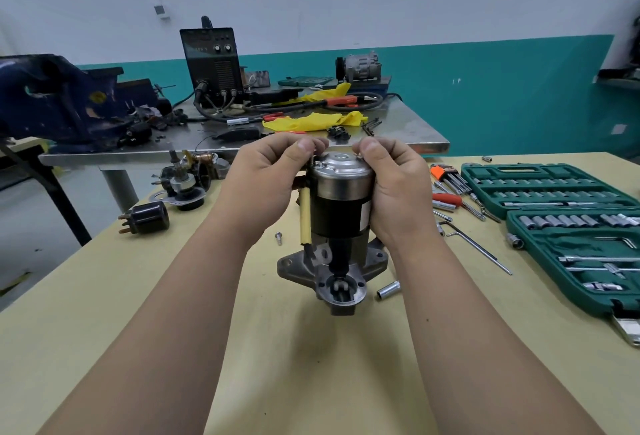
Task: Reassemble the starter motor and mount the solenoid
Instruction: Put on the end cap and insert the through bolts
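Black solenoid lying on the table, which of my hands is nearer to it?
Left. The left hand holds the starter motor right of the solenoid; the right hand is farther, across the motor.

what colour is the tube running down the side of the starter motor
The tube is yellow, clearest in the head view.

Starter motor (341, 206): bright brushed-metal end cap up top, matt black painted body below, dull cast-metal base with a rough grey finish. Tabletop (311, 348) is smooth, matt, pale wood-look board. Socket case (554, 192) is green moulded plastic, its sockets shiny chrome. Solenoid (149, 217) looks glossy black.
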